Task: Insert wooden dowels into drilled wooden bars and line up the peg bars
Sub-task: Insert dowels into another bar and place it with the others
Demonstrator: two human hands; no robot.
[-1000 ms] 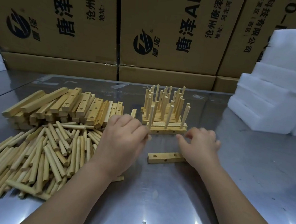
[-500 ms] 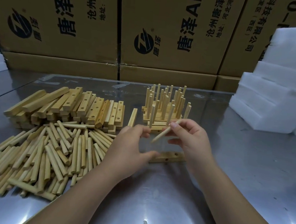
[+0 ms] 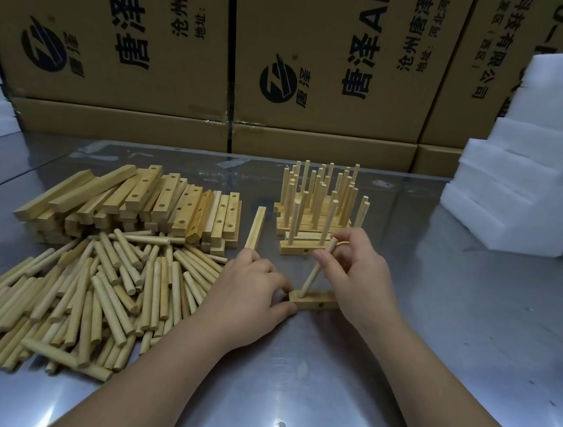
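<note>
Steel table [image 3: 396, 362] is reflecting overhead light. Printed cardboard boxes [image 3: 117, 42] are standing along its far edge, and white foam blocks [image 3: 535, 169] are sitting stacked at right. Left hand [image 3: 248, 296] is gripping the left end of a drilled bar [image 3: 316, 301] lying flat near centre. Right hand [image 3: 360, 276] is pinching a dowel [image 3: 313, 275], tilted, its lower end sitting in the bar's left hole. Finished peg bars [image 3: 318, 206] are standing in rows just behind the right hand. Loose dowels [image 3: 93, 291] are lying heaped at left, with stacked bars [image 3: 137, 199] behind them.
</note>
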